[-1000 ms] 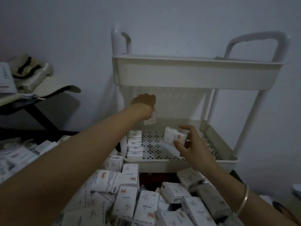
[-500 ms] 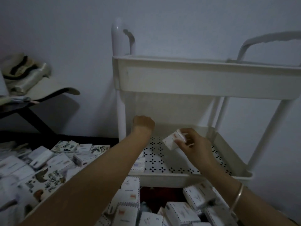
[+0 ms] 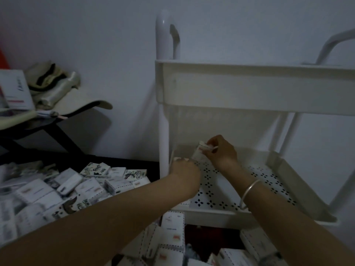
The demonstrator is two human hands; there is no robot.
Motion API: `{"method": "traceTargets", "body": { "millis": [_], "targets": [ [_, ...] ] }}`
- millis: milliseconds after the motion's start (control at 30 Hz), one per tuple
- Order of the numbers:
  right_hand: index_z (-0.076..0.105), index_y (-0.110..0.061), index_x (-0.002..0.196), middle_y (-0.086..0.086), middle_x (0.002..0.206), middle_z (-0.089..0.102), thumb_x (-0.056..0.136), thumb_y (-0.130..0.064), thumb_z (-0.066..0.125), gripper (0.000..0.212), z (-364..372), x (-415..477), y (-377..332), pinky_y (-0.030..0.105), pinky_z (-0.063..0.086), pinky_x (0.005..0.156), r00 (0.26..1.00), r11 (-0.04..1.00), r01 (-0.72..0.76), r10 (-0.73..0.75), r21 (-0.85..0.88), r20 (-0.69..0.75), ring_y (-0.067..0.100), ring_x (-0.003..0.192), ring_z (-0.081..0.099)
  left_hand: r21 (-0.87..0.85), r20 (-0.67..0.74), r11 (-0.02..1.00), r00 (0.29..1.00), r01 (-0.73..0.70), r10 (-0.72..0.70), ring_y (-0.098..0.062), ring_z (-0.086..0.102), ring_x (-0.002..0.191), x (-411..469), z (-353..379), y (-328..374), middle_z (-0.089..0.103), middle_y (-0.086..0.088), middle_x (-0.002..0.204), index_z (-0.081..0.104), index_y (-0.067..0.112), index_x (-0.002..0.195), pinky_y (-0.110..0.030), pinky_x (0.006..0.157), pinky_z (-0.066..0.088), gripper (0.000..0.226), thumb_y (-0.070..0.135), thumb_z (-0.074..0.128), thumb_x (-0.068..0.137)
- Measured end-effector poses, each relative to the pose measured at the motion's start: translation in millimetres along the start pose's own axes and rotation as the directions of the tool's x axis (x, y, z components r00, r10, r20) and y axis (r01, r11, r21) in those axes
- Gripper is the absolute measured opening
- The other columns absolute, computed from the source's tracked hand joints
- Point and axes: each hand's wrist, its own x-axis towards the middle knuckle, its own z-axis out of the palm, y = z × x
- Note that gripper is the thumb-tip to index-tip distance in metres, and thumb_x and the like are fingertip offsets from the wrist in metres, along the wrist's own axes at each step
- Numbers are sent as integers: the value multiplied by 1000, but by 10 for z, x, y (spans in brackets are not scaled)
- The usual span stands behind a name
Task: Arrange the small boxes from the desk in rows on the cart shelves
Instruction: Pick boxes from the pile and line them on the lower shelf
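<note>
Pinching rectangular box [image 3: 199, 153], right hand [image 3: 221, 153] over perforated shelf [image 3: 269, 179].

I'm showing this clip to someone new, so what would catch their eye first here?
Probably the white cart filling the right half, where the left hand and the right hand reach into its perforated lower shelf, the right one pinching a small box. Then the jumbled heap of boxes across the lower left.

I get a dim, bluish, grainy frame, light flat and soft (source unclear). Faint shadows fall on the wall [image 3: 115, 45] beside the cart [image 3: 249, 89]. Loose boxes [image 3: 34, 194] lower left smear with blur; edges bow.
</note>
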Motion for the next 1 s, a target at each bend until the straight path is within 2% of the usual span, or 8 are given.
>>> {"method": "traceTargets", "body": {
  "millis": [100,200,433,533,700,833,900,1000],
  "targets": [
    [57,-24,96,-2,102,63,81,-26,76,25,60,67,-59,32,51,78,1000,998,10,-9,54,-8,17,90,61,-16,63,1000,998,22,-21,-34,22,143,-57,60,-22,14,-23,157,6,-1,152,-41,114,22,68,33,40,103],
    [61,-24,95,-4,98,65,79,-26,77,23,95,101,-101,33,54,77,998,998,5,-9,68,63,15,87,62,-50,112,998,994,23,-17,-35,12,145,-64,46,-27,4,-24,159,-2,1,153,-40,118,12,77,45,36,103],
    [69,-11,94,6,95,69,86,-13,72,9,189,102,-168,34,61,73,964,969,-49,-17,241,265,22,82,70,88,125,983,981,-159,147,-39,8,146,-361,-33,59,6,-25,159,9,2,153,-47,118,10,66,41,30,105],
    [68,-9,97,9,100,68,90,-12,67,8,219,83,-202,29,60,72,951,965,-54,-28,255,309,22,85,69,56,101,974,972,-219,213,-37,24,139,-475,-56,62,20,-24,155,22,2,151,-44,112,24,60,39,33,105],
    [62,-5,112,13,114,63,100,-12,50,19,330,5,-220,40,57,84,922,983,-101,35,153,385,28,100,64,-79,63,956,956,-282,287,-33,35,132,-610,-59,-49,29,-22,151,30,2,148,-42,105,34,58,40,33,104],
    [40,-11,139,14,135,51,98,3,40,43,254,-75,-246,40,53,90,898,964,-181,82,194,432,28,112,58,-231,-93,905,934,-357,345,-24,53,107,-674,12,-201,56,-11,118,59,5,113,-32,86,45,38,38,46,99],
    [36,-16,144,14,140,46,96,2,43,52,174,-117,-231,44,51,95,913,988,-117,65,105,404,30,117,55,-266,-194,873,910,-409,367,-20,51,105,-726,-6,-230,56,-7,115,59,8,113,-31,84,44,31,33,48,98],
    [43,-15,139,11,135,52,97,-6,42,42,-29,-295,-305,37,50,90,946,998,60,-51,-21,321,28,115,55,-304,-277,815,864,-494,420,-15,49,109,-844,-85,-199,57,-1,121,60,17,124,-27,86,42,33,33,54,96]
  ]
}}
